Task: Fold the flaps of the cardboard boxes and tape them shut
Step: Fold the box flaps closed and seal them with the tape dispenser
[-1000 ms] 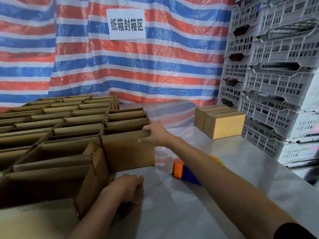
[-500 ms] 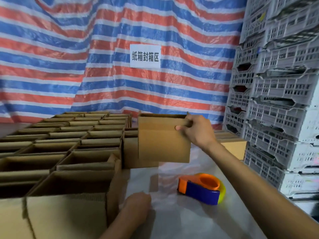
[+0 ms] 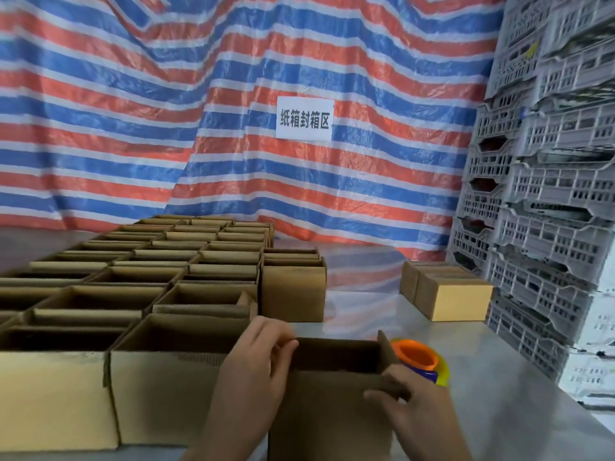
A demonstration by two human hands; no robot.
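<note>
An open brown cardboard box stands on the table right in front of me, its top flaps up. My left hand grips its upper left corner, fingers curled over the flap edge. My right hand holds the right flap at the box's near right corner. An orange, blue and yellow tape dispenser sits just behind the box on the right, partly hidden by it. Several open boxes fill the table to the left in rows.
Two closed boxes lie at the back right on the steel table. Stacked grey plastic crates rise along the right edge. A striped tarp with a white sign hangs behind.
The box that my right hand lifted from the stack now stands on the table close to me. My left hand rose from the table to its left corner.
</note>
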